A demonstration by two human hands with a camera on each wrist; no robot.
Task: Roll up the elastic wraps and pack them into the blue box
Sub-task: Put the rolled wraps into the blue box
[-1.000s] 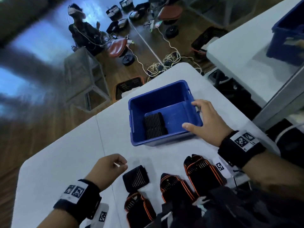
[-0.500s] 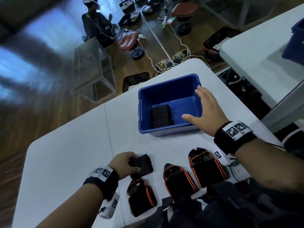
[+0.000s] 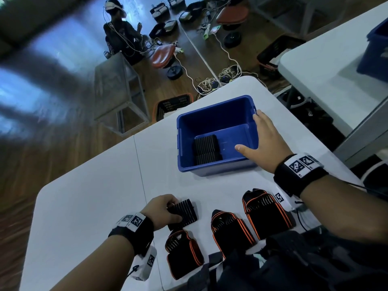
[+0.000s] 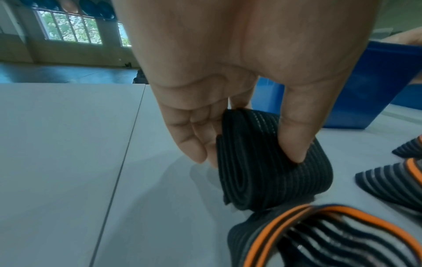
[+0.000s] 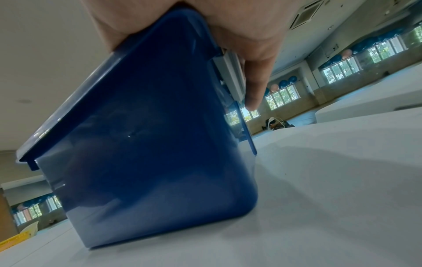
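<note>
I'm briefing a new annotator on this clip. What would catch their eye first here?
Probably the blue box at the table's middle, two rolled black wraps inside, the right hand laid over its right rim. Next, the left hand gripping a rolled black wrap at the near edge, beside three orange-trimmed wraps not yet rolled.

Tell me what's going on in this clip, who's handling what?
A person is packing rolled elastic wraps into a blue box. Their left hand pinches a rolled black wrap on the white table, thumb on top and fingers against its end. Their right hand rests on the box's right rim. Two black rolls already lie in the box. Three orange-trimmed wraps wait on the table's near edge.
</note>
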